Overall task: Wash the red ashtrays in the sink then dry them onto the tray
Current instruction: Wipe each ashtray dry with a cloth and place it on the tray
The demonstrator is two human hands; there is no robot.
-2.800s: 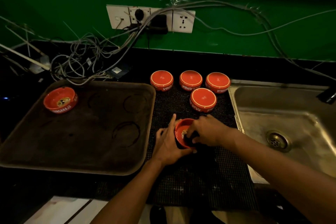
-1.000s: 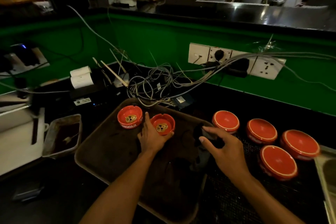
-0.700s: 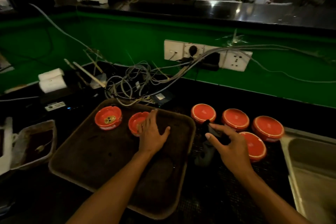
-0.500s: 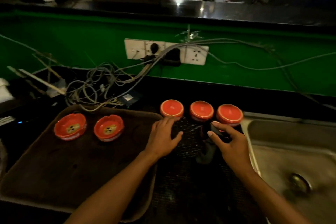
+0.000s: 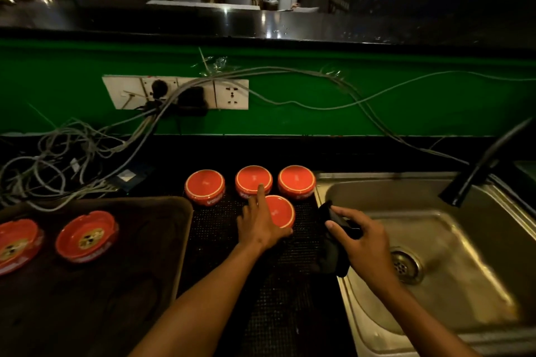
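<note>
Two red ashtrays point(image 5: 87, 236) point(image 5: 17, 243) stand upright on the dark tray point(image 5: 139, 284) at the left. Three more ashtrays point(image 5: 205, 187) point(image 5: 253, 180) point(image 5: 296, 181) lie upside down in a row on the black mesh mat point(image 5: 261, 298). In front of that row lies another upside-down red ashtray point(image 5: 281, 211). My left hand point(image 5: 259, 226) is on its left side, thumb at the near rim and index finger past the far rim; it still rests on the mat. My right hand point(image 5: 362, 240) holds a dark cloth point(image 5: 332, 255) over the left edge of the steel sink point(image 5: 452, 293).
A black tap point(image 5: 478, 168) leans over the sink from the right. Loose cables point(image 5: 72, 159) pile up behind the tray and run to wall sockets point(image 5: 174, 93) on the green wall. The sink drain point(image 5: 404, 265) is just right of my right wrist.
My left hand set an ashtray on the tray beside the first one, let go, and moved right onto the front upside-down ashtray. My right hand carried the cloth toward the sink.
</note>
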